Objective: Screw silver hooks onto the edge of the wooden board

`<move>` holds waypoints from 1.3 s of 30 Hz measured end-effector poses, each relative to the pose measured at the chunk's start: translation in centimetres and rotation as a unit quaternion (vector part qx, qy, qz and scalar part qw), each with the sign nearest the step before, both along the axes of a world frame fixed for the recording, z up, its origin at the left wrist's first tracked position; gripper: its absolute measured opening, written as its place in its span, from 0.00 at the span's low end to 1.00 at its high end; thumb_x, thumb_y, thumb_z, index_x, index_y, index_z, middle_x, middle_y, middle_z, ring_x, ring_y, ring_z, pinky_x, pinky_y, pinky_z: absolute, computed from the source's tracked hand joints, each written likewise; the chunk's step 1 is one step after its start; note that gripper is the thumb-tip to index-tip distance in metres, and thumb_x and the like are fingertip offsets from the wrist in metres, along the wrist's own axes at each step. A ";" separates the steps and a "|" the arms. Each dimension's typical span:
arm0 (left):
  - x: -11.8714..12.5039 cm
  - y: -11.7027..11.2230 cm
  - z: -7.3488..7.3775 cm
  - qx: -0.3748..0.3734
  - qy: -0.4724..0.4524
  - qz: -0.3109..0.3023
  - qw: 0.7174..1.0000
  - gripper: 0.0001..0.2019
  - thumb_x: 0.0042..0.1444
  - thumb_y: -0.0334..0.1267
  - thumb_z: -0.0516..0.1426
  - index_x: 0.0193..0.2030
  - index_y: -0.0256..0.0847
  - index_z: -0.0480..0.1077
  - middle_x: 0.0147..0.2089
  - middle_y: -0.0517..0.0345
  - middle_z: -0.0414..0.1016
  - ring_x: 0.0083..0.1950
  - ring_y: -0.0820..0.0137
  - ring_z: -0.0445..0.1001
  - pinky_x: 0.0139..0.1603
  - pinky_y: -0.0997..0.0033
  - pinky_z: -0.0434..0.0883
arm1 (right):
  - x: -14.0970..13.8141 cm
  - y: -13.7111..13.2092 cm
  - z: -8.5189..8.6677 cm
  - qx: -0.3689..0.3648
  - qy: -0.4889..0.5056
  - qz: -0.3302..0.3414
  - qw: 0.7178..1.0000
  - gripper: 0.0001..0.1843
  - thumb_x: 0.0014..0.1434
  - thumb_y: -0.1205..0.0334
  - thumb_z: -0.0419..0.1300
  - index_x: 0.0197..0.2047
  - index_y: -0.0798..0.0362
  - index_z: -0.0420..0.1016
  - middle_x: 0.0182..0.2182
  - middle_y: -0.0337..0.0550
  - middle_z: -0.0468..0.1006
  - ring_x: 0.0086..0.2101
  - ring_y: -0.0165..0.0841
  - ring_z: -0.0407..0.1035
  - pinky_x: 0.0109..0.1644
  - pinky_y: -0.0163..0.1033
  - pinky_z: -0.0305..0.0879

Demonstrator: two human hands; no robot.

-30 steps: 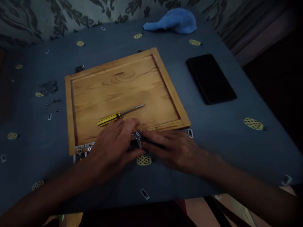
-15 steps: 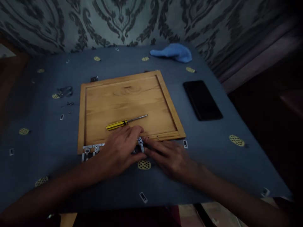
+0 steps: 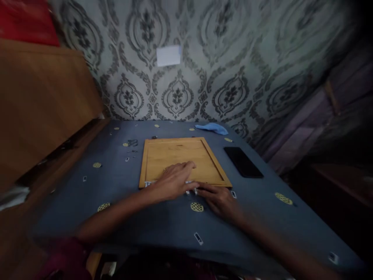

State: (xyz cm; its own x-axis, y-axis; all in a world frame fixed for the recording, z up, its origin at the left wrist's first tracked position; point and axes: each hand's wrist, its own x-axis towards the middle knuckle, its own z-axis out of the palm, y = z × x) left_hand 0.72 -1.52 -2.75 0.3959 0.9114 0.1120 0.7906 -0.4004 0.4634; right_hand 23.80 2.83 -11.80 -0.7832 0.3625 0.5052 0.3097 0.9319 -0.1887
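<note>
A framed wooden board (image 3: 180,151) lies flat on the table, its front edge towards me. Along that edge runs a strip of small silver metal hooks (image 3: 148,183), mostly covered by my hands. My left hand (image 3: 175,179) rests over the front left part of the board, fingers stretched out and index finger lifted, thumb beside the metal pieces. My right hand (image 3: 220,198) is at the edge's right part, its fingertips closed at a silver hook (image 3: 195,191). The exact grip is blurred. The screwdriver seen earlier is hidden behind my left hand.
A black phone (image 3: 243,162) lies right of the board and a blue cloth (image 3: 214,128) behind it. Small dark hardware pieces (image 3: 132,143) lie to the left. The patterned tablecloth (image 3: 163,225) ends near my body; a wooden cabinet (image 3: 43,105) stands at left.
The view has tilted up, showing more wall and the cabinet. My left hand now covers the screwdriver, with its index finger raised away from the hook. My right hand stays at the hook.
</note>
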 end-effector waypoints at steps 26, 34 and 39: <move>-23.1 2.9 -4.3 0.022 0.077 0.311 0.947 0.19 0.64 0.46 0.59 0.58 0.38 0.69 0.58 0.48 0.72 0.55 0.60 0.74 0.55 0.52 0.76 | -0.2 0.5 0.2 0.034 -0.024 0.004 0.999 0.20 0.64 0.70 0.50 0.49 0.52 0.82 0.53 0.52 0.81 0.49 0.41 0.79 0.50 0.44 0.79; -25.6 4.6 -6.4 0.020 0.111 0.248 0.962 0.18 0.65 0.45 0.58 0.58 0.39 0.69 0.58 0.48 0.72 0.55 0.61 0.74 0.55 0.52 0.76 | 0.7 0.9 -0.6 0.017 -0.039 -0.017 0.999 0.20 0.66 0.66 0.50 0.52 0.45 0.81 0.55 0.48 0.79 0.48 0.41 0.79 0.48 0.45 0.80; -25.6 5.0 -6.4 0.018 0.148 0.228 0.962 0.18 0.65 0.45 0.58 0.57 0.39 0.69 0.57 0.48 0.72 0.54 0.61 0.75 0.54 0.53 0.76 | 1.2 0.9 -1.0 0.016 -0.046 -0.024 0.999 0.21 0.67 0.65 0.50 0.57 0.44 0.78 0.56 0.48 0.78 0.48 0.41 0.79 0.46 0.44 0.80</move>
State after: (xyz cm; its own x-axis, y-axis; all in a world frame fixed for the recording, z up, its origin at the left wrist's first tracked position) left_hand -24.86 3.53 -9.15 -0.0240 0.9956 0.0905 0.9831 0.0070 0.1829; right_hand 24.97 3.77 -12.84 -0.8091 0.3853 0.4437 0.3684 0.9208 -0.1279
